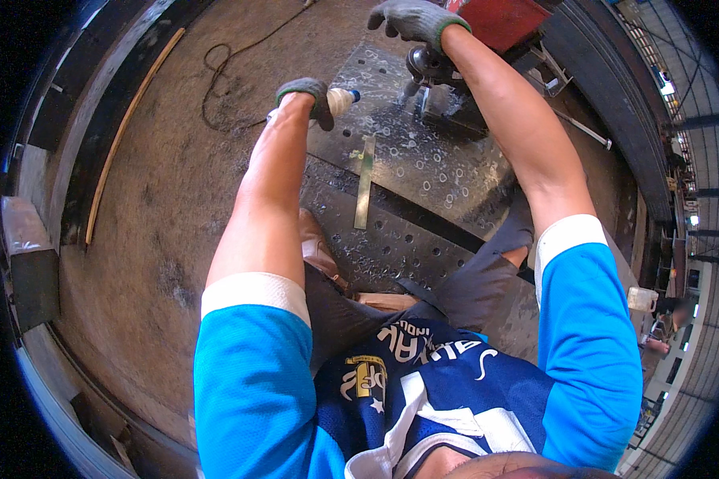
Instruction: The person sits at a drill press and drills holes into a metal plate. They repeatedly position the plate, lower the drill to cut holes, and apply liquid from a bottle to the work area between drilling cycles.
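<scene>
My left hand (305,94), in a grey knit glove, is closed around a pale plastic bottle (341,101) with a blue cap. The bottle lies tilted, its cap toward the right, above the edge of a drilled steel plate (391,164). Farther off and to the right, my right hand (411,20) wears a matching glove. Its fingers curl down beside a drilling machine (427,62) with a dark round part and bright metal. What those fingers grip is hidden. A red housing (499,24) stands just right of that hand.
A brass-coloured flat strip (365,184) lies across a dark gap between plates. Metal shavings and ring marks cover the steel. A dark cable (216,68) loops on the brown floor at left. Long steel beams (615,88) run along the right; a white jug (641,299) stands there.
</scene>
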{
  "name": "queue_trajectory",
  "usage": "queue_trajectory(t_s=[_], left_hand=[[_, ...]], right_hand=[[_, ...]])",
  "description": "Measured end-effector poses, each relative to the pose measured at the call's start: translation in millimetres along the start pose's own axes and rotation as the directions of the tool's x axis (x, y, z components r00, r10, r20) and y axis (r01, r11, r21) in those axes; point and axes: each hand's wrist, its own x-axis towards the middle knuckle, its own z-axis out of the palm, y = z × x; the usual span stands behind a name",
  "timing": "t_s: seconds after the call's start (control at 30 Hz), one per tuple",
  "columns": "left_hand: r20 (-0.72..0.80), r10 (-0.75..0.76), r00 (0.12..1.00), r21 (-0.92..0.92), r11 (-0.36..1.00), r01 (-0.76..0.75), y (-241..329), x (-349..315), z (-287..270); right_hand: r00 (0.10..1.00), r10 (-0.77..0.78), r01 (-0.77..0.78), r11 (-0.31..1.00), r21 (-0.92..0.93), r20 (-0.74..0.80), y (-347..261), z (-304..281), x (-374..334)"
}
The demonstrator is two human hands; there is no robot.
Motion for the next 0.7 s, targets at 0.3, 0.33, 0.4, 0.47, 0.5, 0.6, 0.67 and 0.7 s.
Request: queue_trajectory(t_s=[0.3,0.33,0.4,0.47,0.5,0.6,0.67,0.7], left_hand=[[-0.028,0.019,0.999,-0.044,0.999,-0.02,0,-5,-1],[-0.024,0.026,0.999,-0.034,0.999,-0.027,0,-4,2],[-0.009,-0.004,1.0,-0.036,0.999,0.004,-1,-1,4],[-0.008,-0.015,1.0,-0.02,1.0,0.015,0,2,5],[-0.023,-0.009,1.0,-0.008,1.0,0.009,-1,4,6],[-0.045,0.026,0.999,0.021,0.999,-0.025,-3,8,9],[-0.076,0.061,0.995,-0.001,0.998,-0.061,-6,12,12],[-0.103,0.078,0.992,-0.027,0.996,-0.081,-7,13,13]], right_hand=[[0.998,-0.049,0.051,0.998,0.034,-0.045,12,9,3],[0.998,-0.027,0.03,0.998,0.056,-0.057,14,11,2],[0.999,-0.027,0.027,1.0,0.014,-0.047,15,13,3],[0.999,-0.021,0.021,1.0,0.006,-0.041,15,13,4],[0.999,-0.018,0.019,1.0,0.017,-0.039,15,13,4],[0.999,-0.024,0.025,1.0,0.017,-0.038,9,11,3],[0.995,0.098,-0.097,0.991,0.092,-0.002,4,8,-1],[0.975,0.22,-0.224,0.96,0.17,0.042,1,7,-5]])
